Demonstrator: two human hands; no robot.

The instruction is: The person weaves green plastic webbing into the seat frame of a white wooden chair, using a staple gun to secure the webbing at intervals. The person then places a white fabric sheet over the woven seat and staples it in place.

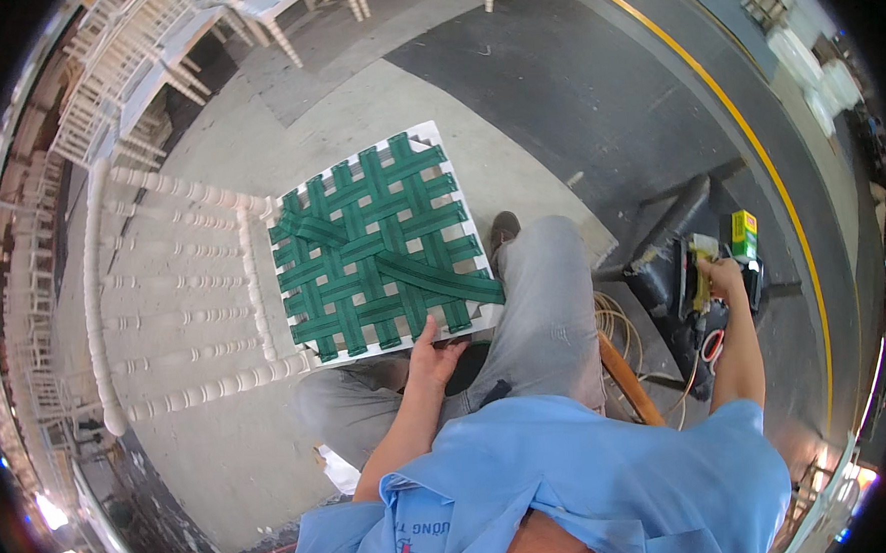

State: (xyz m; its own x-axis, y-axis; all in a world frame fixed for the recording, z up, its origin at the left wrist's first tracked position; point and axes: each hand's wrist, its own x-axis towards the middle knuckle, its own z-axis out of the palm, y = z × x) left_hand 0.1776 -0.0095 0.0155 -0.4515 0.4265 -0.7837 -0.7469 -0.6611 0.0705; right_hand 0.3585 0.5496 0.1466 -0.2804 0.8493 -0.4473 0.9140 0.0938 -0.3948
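Blue shirt (573,470) fills the lower edge, and both bare forearms rise out of it. Grey trousers (536,322) run up from the shirt, the right leg stretched forward to a brown shoe (504,227) that lies just beside the seat's right edge. On the left, the left hand (433,352) rests at the near edge of the seat (376,245), a white square frame woven over with green webbing (360,231); the thumb lies up against the rim and the fingers curl under the edge, so the hand is closed loosely on the frame, though how tightly cannot be told. One loose strap crosses the weave slantwise and its end overhangs the right edge near the knee. The seat belongs to a white chair (179,300) lying on its back on the concrete floor (354,111), its turned spindles stretching away to the left. On the right, well apart from the seat, the right hand (724,280) is wrapped around the yellowish handle of a tool (701,273), fingers shut on it. A small green and yellow box (743,234) stands just beside that hand, above dark machinery (678,264). Coiled cord (618,327) lies between the right leg and the machinery. More white chairs (122,73) stand stacked at upper left, and a yellow line (746,130) curves across the dark floor at upper right.
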